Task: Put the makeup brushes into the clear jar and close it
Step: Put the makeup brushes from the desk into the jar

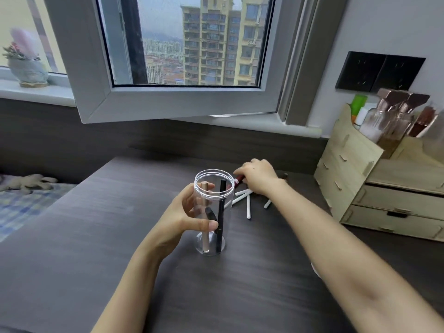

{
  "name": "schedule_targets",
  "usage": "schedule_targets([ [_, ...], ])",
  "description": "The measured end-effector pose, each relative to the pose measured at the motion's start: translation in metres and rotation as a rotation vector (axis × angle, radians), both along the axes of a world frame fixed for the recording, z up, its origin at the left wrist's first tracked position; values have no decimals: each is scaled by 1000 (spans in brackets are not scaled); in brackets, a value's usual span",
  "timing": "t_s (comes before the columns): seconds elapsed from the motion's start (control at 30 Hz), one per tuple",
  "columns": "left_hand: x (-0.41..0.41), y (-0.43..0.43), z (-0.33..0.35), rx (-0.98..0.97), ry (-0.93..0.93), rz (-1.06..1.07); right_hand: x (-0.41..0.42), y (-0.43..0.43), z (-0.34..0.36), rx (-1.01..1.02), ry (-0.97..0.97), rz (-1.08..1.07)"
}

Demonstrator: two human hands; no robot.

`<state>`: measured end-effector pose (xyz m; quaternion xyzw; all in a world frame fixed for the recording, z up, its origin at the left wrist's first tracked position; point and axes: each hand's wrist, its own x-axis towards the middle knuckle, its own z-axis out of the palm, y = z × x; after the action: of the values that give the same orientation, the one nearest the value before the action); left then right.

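Clear jar (213, 212): light, slick plastic; my left hand (182, 219) grips mid-wall. Brushes (242, 195): thin, stiff; my right hand (258, 176) fingers close on red-ferruled one; take handles.

Glossy plastic jar (213, 188), matt wood-grain table (96, 212)

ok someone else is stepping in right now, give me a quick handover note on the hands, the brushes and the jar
Left hand: wrapped around the clear jar, holding it upright on the dark table.
Right hand: reaching over the loose brushes behind the jar, fingers on a red-handled brush; whether it is lifted cannot be told.
Done: a black brush and a beige-handled one stand in the jar, which is open.
Left: the red one and the white-handled brushes on the table go in, then close the jar. No lid is in view.
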<state>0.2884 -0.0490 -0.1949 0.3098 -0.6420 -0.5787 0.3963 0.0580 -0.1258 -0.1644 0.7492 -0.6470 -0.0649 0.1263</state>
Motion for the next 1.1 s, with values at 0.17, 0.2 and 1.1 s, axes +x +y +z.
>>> schedule_targets([
  [0.17, -4, -1, 1, 23, 34, -13, 6, -24, -14, -28, 238, 95],
  [0.2, -4, -2, 2, 27, 33, -15, 7, -27, -16, -46, 296, 122],
  [1.1, -10, 8, 1, 1, -1, -95, 54, 133, 123, -97, 46, 467],
])
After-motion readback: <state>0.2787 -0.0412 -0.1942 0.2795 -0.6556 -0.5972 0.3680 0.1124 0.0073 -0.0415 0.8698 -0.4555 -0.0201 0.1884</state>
